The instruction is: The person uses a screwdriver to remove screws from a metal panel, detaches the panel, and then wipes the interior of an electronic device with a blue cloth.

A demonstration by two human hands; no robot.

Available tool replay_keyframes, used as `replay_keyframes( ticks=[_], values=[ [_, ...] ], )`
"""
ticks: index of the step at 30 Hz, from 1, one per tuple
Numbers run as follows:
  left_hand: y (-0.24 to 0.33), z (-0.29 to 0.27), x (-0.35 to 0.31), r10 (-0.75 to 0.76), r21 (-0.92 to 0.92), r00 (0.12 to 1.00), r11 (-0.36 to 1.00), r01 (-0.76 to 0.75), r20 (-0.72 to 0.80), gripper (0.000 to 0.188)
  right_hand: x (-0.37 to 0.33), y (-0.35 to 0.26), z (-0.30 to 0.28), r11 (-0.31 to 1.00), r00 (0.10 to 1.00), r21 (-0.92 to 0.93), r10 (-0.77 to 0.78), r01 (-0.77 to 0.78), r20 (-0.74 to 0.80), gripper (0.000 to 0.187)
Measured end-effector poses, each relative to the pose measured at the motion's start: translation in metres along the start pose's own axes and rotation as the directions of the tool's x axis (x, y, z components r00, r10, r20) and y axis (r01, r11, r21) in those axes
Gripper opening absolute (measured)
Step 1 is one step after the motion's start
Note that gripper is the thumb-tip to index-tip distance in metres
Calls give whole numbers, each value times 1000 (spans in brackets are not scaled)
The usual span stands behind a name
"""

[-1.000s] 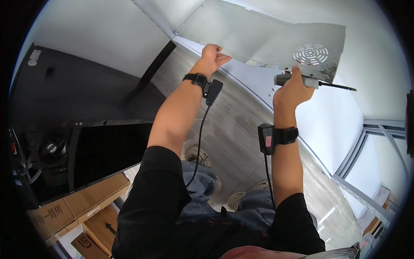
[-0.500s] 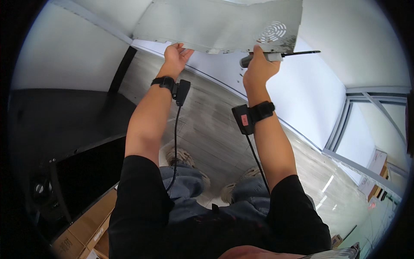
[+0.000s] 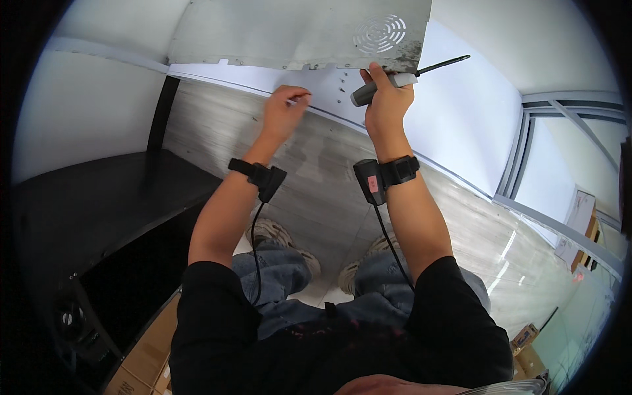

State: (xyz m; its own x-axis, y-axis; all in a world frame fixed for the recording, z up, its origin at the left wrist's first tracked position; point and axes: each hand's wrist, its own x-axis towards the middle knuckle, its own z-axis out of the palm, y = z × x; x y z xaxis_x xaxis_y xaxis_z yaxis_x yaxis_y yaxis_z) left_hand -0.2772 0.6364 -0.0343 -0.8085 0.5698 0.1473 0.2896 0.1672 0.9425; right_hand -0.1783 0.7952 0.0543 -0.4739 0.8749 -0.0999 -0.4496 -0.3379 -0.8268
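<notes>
A thin grey metal panel (image 3: 263, 36) with a round slotted vent and a notched near edge spans the top of the view, dark stains at its right corner. My right hand (image 3: 390, 105) is closed round a screwdriver (image 3: 445, 64) with a grey handle, its dark shaft pointing right. The thumb of that hand presses on the panel's near edge. Apart from the panel, my left hand (image 3: 284, 115) has its fingers curled together, slightly blurred; whether a small part sits in them cannot be seen. Several small screws (image 3: 341, 91) lie on the white surface (image 3: 454, 125) beneath the panel.
A black cabinet (image 3: 99, 197) stands at left, with a cardboard box (image 3: 148, 342) below it. Grey metal framing (image 3: 559, 227) runs along the right side. Cables (image 3: 388, 243) hang from both wrist straps. Wood-look floor (image 3: 316, 171) lies under my feet.
My left hand has let go of the panel's edge and come down toward me, its fingers now curled. The panel, the screwdriver and my right hand have shifted slightly left in view.
</notes>
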Motion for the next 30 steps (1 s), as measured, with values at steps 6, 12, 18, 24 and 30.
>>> replay_keyframes(
  ticks=[6,12,18,24,30],
  values=[
    [18,56,-17,384,437,918,812,-387,99,10,7,6,-28,999,999,-37,38,-39,-15,23],
    [-9,73,-22,445,486,891,762,-428,86,16,8,8,-43,995,993,-11,96,-97,-75,22],
    [-16,78,-22,482,514,874,735,-442,63,20,6,12,-60,992,986,16,127,-126,-108,28],
    [-15,80,-25,422,516,905,763,-389,58,21,3,10,-66,991,983,37,129,-125,-133,31],
    [-16,79,-25,411,498,910,778,-384,59,22,-1,9,-72,993,985,11,121,-121,-120,30]
  ],
)
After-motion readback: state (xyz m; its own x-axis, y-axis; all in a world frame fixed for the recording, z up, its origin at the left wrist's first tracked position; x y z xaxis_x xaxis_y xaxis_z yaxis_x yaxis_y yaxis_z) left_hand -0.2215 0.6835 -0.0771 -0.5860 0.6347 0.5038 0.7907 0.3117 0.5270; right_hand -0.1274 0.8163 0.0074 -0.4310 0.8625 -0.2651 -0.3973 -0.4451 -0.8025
